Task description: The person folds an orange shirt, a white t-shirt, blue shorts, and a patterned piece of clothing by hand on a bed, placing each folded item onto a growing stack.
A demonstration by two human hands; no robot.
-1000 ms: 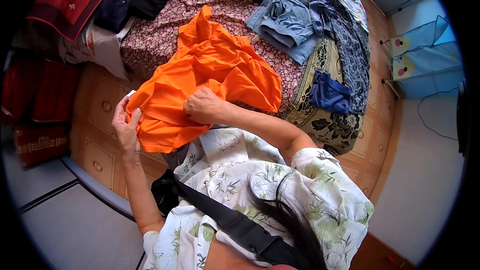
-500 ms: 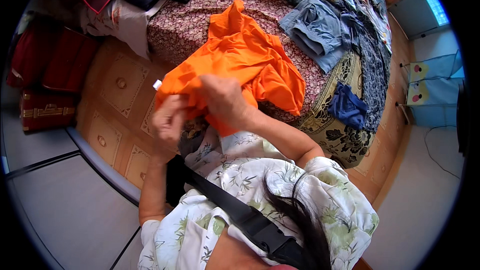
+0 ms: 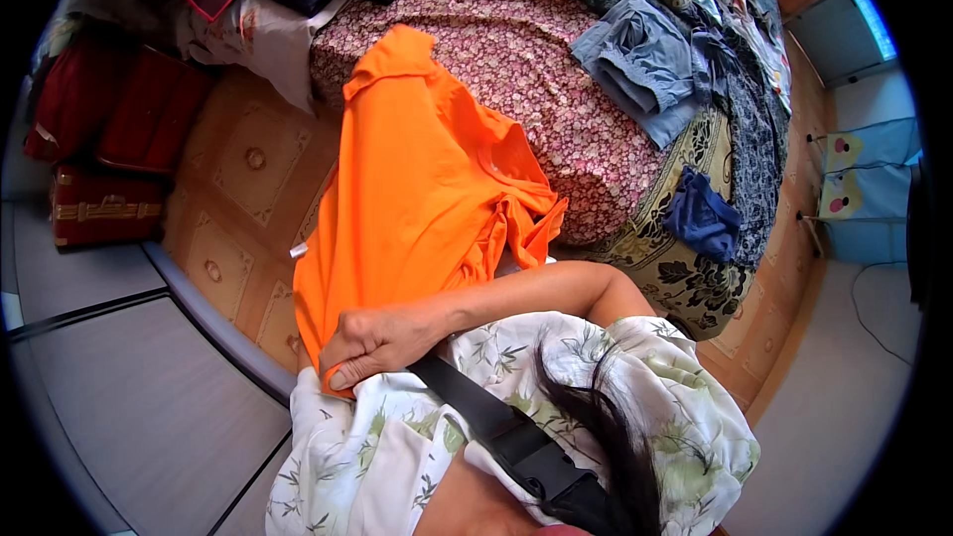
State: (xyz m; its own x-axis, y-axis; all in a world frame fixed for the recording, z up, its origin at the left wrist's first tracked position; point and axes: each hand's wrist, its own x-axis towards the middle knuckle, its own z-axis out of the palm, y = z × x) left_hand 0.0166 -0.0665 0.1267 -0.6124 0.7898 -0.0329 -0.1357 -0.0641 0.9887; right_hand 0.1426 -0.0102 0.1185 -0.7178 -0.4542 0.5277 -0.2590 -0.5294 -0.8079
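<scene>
Right hand (image 3: 375, 342) gripping orange shirt (image 3: 417, 199), apparently.

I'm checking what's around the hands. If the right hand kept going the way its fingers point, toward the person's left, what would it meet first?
The right hand already grips the orange shirt; past its hem, likely only patterned floor, though depth is unclear.

Bed with floral cover (image 3: 516, 60), orange garment (image 3: 417, 189), folded denim (image 3: 645, 65), blue cloth (image 3: 703, 218) lying on it
</scene>
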